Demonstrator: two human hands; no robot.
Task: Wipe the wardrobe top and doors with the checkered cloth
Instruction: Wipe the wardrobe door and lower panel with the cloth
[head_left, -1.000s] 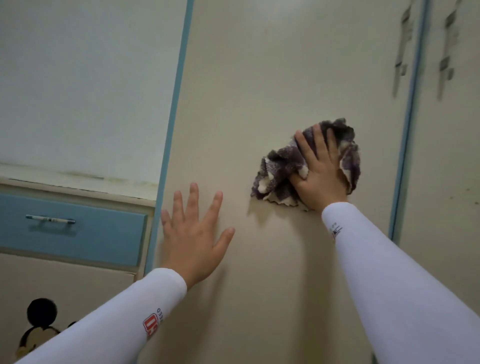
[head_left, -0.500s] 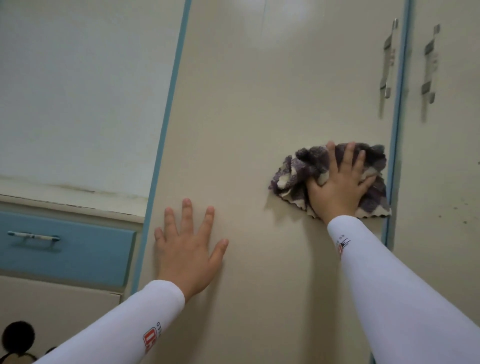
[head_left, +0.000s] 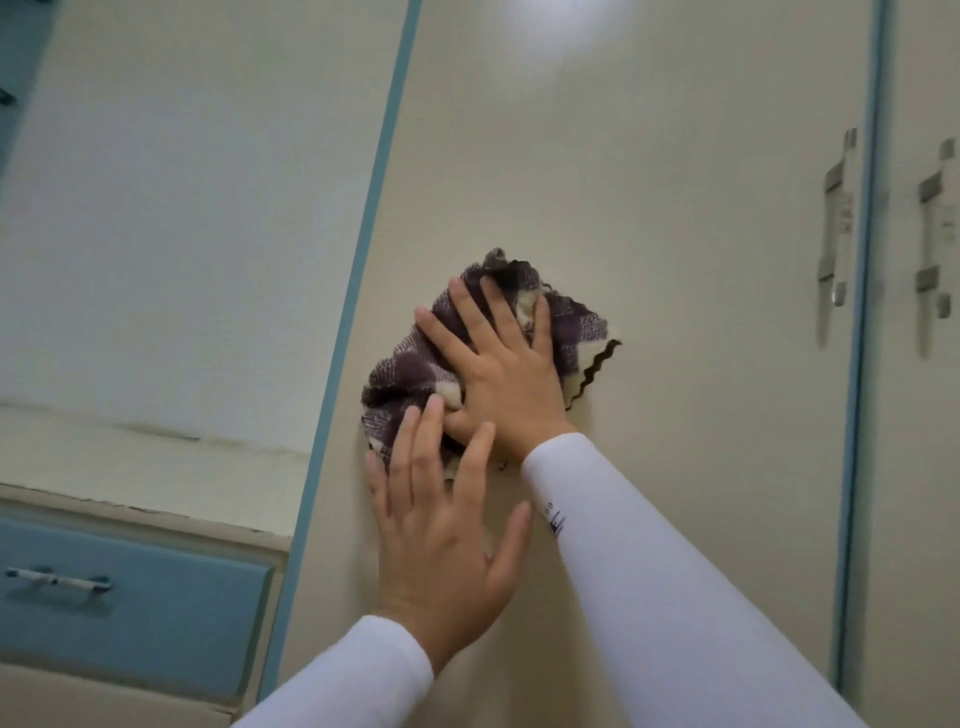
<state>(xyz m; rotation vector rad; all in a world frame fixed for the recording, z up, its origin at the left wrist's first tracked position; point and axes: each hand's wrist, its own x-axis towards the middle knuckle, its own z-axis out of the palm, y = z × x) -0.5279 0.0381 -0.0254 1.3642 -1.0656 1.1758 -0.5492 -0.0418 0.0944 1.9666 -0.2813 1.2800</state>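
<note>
Cloth (head_left: 415, 364) shifted left; sleeve print (head_left: 555, 517) unreadable.

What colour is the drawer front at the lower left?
Blue, with a pale handle; the head view shows the drawer front clearly.

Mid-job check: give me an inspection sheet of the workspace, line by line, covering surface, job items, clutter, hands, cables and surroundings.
Surface: cream wardrobe door with blue edge trim, upright; a bright glare patch near its top.
Job's things: checkered cloth, bunched, pressed flat against the door near its left edge.
Clutter: nothing seen.
Hands: right hand spread open, palm pressing the cloth; left hand open, fingers spread, its fingertips overlapping the cloth's lower edge. Both arms in white sleeves.
Cables: nothing seen.
Surroundings: two metal door handles at right, blurred; a blue drawer with a bar handle at lower left; pale wall above it with a dark streak.
</note>
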